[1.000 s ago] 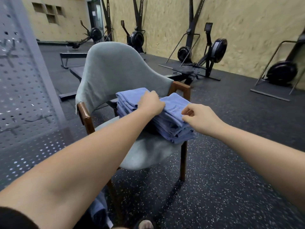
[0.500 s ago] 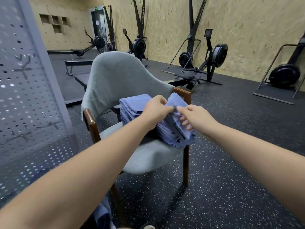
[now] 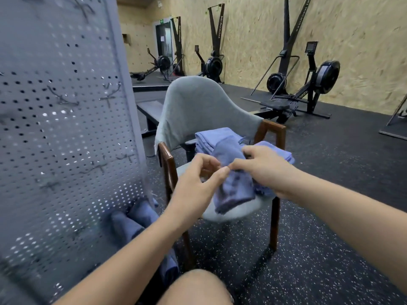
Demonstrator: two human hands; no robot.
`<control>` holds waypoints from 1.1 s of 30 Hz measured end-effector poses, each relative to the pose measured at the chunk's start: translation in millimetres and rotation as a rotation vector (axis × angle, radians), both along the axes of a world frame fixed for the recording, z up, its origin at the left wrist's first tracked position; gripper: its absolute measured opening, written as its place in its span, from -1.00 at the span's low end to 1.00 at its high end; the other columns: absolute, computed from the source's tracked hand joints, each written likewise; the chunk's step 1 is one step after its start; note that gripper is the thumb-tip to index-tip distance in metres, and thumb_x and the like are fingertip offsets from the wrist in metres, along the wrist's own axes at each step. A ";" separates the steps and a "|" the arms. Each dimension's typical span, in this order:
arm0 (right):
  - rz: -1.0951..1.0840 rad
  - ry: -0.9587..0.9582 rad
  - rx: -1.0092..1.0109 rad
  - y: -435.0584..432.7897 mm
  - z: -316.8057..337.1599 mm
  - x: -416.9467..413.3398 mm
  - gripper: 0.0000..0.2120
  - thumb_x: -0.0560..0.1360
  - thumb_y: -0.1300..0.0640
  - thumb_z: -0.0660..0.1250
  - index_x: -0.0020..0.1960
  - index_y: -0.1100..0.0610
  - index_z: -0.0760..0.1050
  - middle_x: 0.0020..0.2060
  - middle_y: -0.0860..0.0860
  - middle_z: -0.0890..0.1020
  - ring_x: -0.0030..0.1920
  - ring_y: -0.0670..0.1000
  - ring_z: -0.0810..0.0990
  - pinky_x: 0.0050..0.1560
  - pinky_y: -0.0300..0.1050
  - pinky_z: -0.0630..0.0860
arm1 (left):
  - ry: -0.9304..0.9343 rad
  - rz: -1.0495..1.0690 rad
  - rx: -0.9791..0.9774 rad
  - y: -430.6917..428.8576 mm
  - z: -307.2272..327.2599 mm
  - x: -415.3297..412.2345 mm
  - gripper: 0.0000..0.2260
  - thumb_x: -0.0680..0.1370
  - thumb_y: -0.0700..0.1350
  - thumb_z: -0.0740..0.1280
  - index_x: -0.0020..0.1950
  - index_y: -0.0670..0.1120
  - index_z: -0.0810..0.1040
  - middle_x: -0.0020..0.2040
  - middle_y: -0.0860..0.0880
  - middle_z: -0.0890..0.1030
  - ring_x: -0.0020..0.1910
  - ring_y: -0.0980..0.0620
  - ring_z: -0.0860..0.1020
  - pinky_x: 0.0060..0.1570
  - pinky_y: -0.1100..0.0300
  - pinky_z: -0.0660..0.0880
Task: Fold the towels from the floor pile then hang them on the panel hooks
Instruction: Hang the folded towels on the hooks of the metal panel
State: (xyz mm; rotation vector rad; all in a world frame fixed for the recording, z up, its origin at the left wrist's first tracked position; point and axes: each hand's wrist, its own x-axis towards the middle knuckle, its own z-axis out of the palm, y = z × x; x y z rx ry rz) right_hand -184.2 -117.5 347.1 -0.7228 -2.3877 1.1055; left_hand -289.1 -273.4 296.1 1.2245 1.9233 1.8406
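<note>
A folded blue towel hangs in front of the chair, lifted off the stack. My right hand grips its upper part, and my left hand pinches its near top edge with thumb and fingers. Behind them a stack of folded blue towels lies on the grey chair. The grey perforated panel with thin metal hooks stands at the left. More blue towels sit low at the panel's foot, beside the chair leg.
The chair has wooden arms and legs. Rowing machines line the plywood wall at the back. A low black bench stands behind the chair. Speckled black rubber floor spreads to the right. My knee shows at the bottom.
Both hands have lifted one folded towel off the stack and drawn it toward me. The view has swung left, bringing the panel closer and larger.
</note>
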 end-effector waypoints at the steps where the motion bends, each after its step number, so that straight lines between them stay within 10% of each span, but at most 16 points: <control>1: 0.048 -0.025 0.060 -13.9 -2.1 -3.8 -0.68 0.49 0.08 0.49 -0.29 0.11 0.39 -0.48 -0.17 0.37 -0.41 -0.13 0.31 -0.37 -0.17 0.27 | 0.003 0.055 0.011 -17.0 -4.3 -6.7 -0.84 0.62 -0.05 0.49 0.16 0.02 0.58 0.06 0.13 0.69 0.02 0.23 0.63 0.05 0.34 0.50; 7: 0.321 -0.167 0.264 -109.8 -19.3 -38.0 -0.70 0.49 0.04 0.43 -0.27 0.09 0.35 -0.39 -0.11 0.51 -0.33 -0.11 0.42 -0.29 -0.12 0.35 | -0.083 0.233 -0.035 -124.0 -35.8 -40.6 -0.74 0.60 0.12 0.49 0.24 0.13 0.58 0.19 0.14 0.69 0.23 0.11 0.65 0.29 -0.02 0.57; 20: 0.619 -0.631 0.464 -251.4 -90.2 -145.8 -0.74 0.55 0.04 0.38 -0.26 0.10 0.45 -0.31 0.04 0.52 -0.16 0.13 0.55 -0.37 -0.11 0.34 | -0.334 0.466 -0.168 -279.1 -132.7 -73.5 -0.94 0.62 -0.18 0.49 0.07 -0.07 0.73 -0.03 -0.02 0.78 -0.01 0.06 0.68 0.15 -0.03 0.61; 33: 0.507 -0.499 0.428 -278.1 -120.4 -207.4 -0.77 0.54 0.05 0.42 -0.16 0.17 0.47 -0.31 0.08 0.51 -0.18 0.17 0.56 -0.32 -0.07 0.36 | -0.076 0.638 -0.530 -281.9 -139.1 -169.8 -0.85 0.61 -0.17 0.46 0.09 0.08 0.70 -0.08 0.13 0.69 0.00 0.06 0.65 0.02 0.17 0.48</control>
